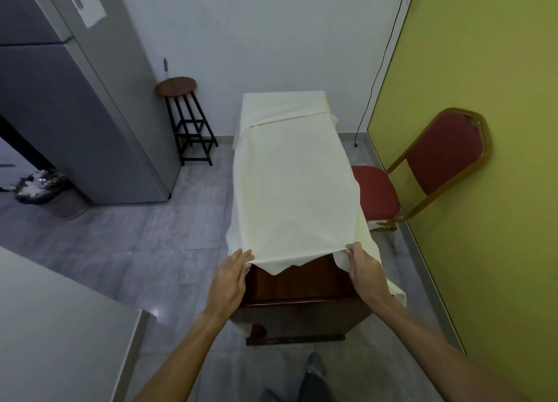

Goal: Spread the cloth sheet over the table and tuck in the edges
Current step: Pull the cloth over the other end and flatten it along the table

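A cream cloth sheet (pixel 287 178) covers most of a long dark wooden table (pixel 299 284), hanging over its far end and both long sides. The near end of the tabletop shows bare brown wood. My left hand (pixel 231 276) pinches the sheet's near edge at the table's left corner. At the right corner, my right hand (pixel 363 269) grips the same edge, lifted a little off the wood. A fold crosses the sheet near the far end.
A red padded chair (pixel 422 172) with a gold frame stands right of the table against the green wall. A round wooden stool (pixel 181 112) and a grey refrigerator (pixel 81 106) are at left. A white counter (pixel 54 326) fills the near left. A bin (pixel 39 187) sits by the refrigerator.
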Demonstrator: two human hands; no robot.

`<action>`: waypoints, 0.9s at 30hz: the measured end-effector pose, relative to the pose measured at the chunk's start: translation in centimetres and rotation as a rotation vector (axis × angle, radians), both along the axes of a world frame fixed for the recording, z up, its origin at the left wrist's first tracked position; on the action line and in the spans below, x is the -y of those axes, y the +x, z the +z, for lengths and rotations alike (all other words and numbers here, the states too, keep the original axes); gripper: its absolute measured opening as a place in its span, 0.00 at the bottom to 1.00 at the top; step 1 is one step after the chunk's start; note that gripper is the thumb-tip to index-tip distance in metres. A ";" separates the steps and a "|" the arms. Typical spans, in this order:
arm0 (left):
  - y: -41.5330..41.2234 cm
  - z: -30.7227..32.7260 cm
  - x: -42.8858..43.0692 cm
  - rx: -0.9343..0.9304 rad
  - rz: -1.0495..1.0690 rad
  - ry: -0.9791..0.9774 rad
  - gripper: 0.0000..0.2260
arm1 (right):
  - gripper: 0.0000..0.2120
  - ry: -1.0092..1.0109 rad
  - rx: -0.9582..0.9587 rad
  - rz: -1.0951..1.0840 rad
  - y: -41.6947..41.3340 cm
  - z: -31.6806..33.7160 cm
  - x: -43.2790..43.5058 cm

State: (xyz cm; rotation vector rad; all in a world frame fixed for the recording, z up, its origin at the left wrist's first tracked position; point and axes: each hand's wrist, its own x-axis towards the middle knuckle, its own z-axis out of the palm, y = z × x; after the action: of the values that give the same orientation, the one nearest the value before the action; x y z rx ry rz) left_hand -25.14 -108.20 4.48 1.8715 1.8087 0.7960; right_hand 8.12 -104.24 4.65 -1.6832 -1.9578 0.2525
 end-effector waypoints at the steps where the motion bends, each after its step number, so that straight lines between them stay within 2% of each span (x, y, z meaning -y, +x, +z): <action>1: 0.1 -0.3 0.3 -0.032 -0.022 -0.045 0.16 | 0.06 -0.039 0.027 -0.008 0.0 -0.2 -0.1; 4: 0.4 -1.3 1.4 -0.160 -0.123 -0.130 0.33 | 0.08 -0.261 0.211 0.071 0.4 -1.2 0.4; 5: 0.3 -1.6 1.6 -0.157 -0.111 -0.125 0.34 | 0.07 -0.274 0.221 0.079 0.7 -1.4 0.9; 8: 0.3 -2.2 2.0 -0.171 -0.104 -0.054 0.27 | 0.05 -0.240 0.171 0.057 1.4 -2.1 1.9; 12: 1.2 -3.2 2.3 -0.201 -0.132 -0.001 0.30 | 0.15 -0.314 0.264 0.114 2.4 -3.4 2.3; 15: 1.9 -2.4 1.9 -0.151 -0.108 0.000 0.28 | 0.08 -0.273 0.221 0.083 3.0 -2.8 2.1; 17: 2.5 -1.8 1.5 -0.140 -0.116 0.078 0.24 | 0.05 -0.212 0.171 0.060 3.8 -2.3 2.1; 21: 6.4 -0.9 0.0 -0.115 -0.224 0.185 0.19 | 0.05 -0.150 0.068 -0.049 6.9 -2.2 2.1; 23: 8.3 -2.7 0.0 -0.201 -0.353 0.205 0.16 | 0.03 -0.280 0.143 -0.111 9.1 -4.0 2.3; 25: 9.3 -5.2 0.4 -0.320 -0.489 0.101 0.15 | 0.03 -0.489 0.224 -0.152 10.4 -6.1 2.5; 27: 9.3 -7.5 0.6 -0.406 -0.557 -0.007 0.14 | 0.06 -0.615 0.239 -0.163 10.4 -7.3 2.5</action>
State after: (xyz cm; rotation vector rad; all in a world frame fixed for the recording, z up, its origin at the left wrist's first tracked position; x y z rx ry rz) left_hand -15.79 -108.81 -3.04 2.4933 1.3544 0.2191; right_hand 18.50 -106.74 -2.66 -2.3396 -2.0206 0.6727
